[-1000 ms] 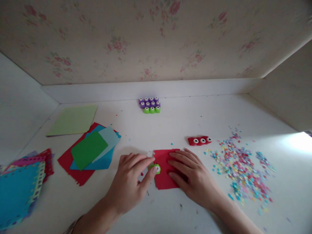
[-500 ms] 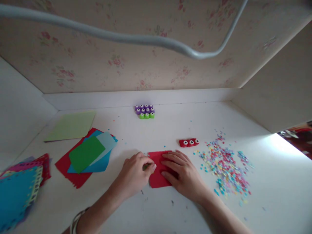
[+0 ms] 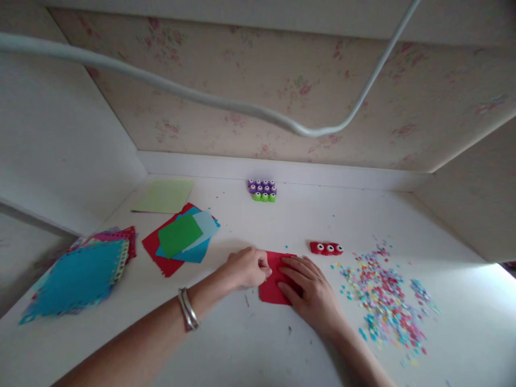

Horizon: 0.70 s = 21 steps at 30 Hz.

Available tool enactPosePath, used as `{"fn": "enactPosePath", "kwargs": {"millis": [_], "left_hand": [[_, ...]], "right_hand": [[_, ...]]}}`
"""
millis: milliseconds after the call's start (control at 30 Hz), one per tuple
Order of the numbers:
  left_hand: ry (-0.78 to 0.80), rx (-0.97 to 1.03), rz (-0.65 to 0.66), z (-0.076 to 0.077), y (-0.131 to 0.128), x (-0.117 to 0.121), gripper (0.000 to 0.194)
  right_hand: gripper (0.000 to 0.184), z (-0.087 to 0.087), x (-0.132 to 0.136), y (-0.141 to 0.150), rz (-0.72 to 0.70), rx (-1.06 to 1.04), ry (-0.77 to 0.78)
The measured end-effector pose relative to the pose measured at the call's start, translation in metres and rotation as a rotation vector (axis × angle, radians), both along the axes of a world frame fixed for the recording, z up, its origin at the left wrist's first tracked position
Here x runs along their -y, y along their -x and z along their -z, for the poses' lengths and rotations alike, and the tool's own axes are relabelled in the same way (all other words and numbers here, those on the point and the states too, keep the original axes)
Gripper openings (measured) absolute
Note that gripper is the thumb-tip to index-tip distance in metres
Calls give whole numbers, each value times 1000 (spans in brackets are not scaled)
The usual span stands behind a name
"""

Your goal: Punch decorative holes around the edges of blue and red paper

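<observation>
The left hand (image 3: 250, 267) is closed on a green punch (image 3: 265, 279), mostly hidden, at the left edge of some red paper (image 3: 273, 294). The right hand (image 3: 310, 287), fingers slightly apart, lies flat on that paper. Just beyond it sit red punches (image 3: 327, 248); to its right, confetti (image 3: 387, 301) litters the bench (image 3: 226, 349). Well ahead are purple and green punches (image 3: 262, 189). Left of the left hand lie plain sheets (image 3: 180, 235), then hole-edged sheets (image 3: 80, 271): much punching looks done, this paper seems underway, and the plain ones probably remain.

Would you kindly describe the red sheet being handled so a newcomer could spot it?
On the white tabletop, find the right hand. Partly beneath it lies the red sheet; unlike the red paper under the green sheet, no other paper covers it.
</observation>
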<state>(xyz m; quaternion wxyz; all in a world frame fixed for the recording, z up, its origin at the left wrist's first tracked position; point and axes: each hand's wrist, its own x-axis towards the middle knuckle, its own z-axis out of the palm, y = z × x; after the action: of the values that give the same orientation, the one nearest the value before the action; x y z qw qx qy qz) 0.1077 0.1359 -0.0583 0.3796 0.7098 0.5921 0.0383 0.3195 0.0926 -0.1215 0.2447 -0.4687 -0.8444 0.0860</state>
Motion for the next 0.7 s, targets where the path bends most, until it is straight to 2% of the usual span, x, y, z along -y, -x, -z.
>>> {"fn": "enactPosePath", "kwargs": {"millis": [200, 433, 600, 700], "left_hand": [[-3, -16, 1, -10, 0, 6, 15], [-25, -43, 38, -6, 1, 5, 14], [-148, -41, 85, -1, 1, 14, 16], [-229, -44, 105, 2, 2, 25, 26]], "right_hand": [[26, 6, -2, 0, 10, -14, -51], [26, 9, -2, -2, 5, -18, -38], [26, 7, -2, -1, 14, -20, -21], [26, 0, -2, 1, 14, -36, 3]]}}
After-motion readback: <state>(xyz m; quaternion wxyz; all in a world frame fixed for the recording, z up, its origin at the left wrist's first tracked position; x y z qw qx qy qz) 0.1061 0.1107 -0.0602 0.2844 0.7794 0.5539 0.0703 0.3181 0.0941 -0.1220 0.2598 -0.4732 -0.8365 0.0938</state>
